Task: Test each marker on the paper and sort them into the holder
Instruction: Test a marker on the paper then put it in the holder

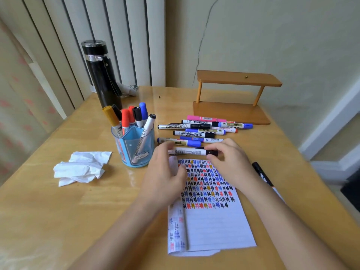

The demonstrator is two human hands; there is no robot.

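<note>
Holding a white marker with a black cap level between both hands, just right of the blue holder. Left hand, blurred, curls round the marker's bare end; right hand pinches the capped end. Paper lies right of the holder and nearer the person, partly under the hands, its upper half filled with rows of black, blue, red and yellow marks. Holder stands upright with several markers in it, caps up. Loose markers lie heaped right of the holder, farther back. One black marker lies far right of the holder, past the paper. Crumpled tissue left of the holder; black flask behind it.
</note>
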